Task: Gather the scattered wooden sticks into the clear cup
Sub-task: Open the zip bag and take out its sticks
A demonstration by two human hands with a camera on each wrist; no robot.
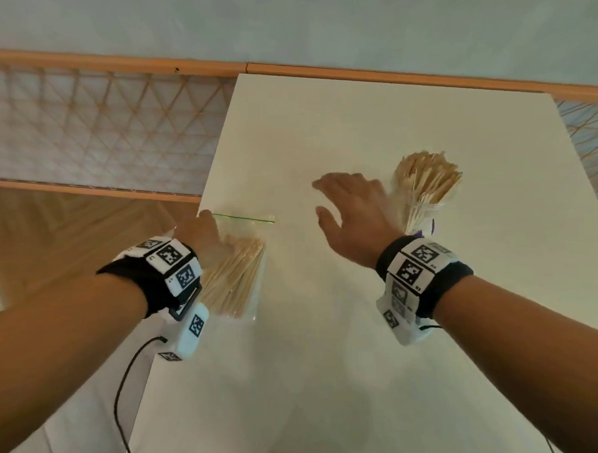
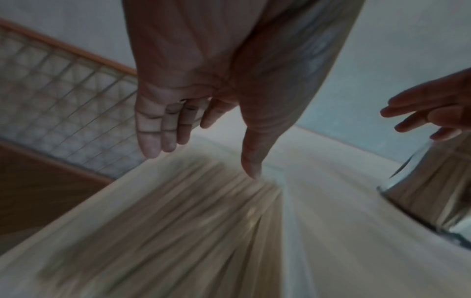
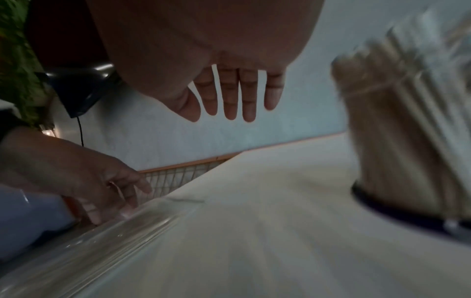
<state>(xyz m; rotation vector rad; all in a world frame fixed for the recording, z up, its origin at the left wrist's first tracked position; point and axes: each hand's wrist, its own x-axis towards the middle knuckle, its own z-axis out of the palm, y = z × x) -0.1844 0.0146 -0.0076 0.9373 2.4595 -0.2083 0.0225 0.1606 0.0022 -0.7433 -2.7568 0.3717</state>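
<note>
Two hands hung over one white desk point(image 1: 331, 362). Left hand point(image 1: 202, 234) lay with loose, straight fingers on one clear zip bag point(image 1: 244, 263) of wooden sticks point(image 1: 235, 280). Right hand point(image 1: 355, 210) hovered spread, grasping nothing, beside one clear cup point(image 1: 422, 217) packed with a second bundle of upright sticks point(image 1: 425, 179).
</note>
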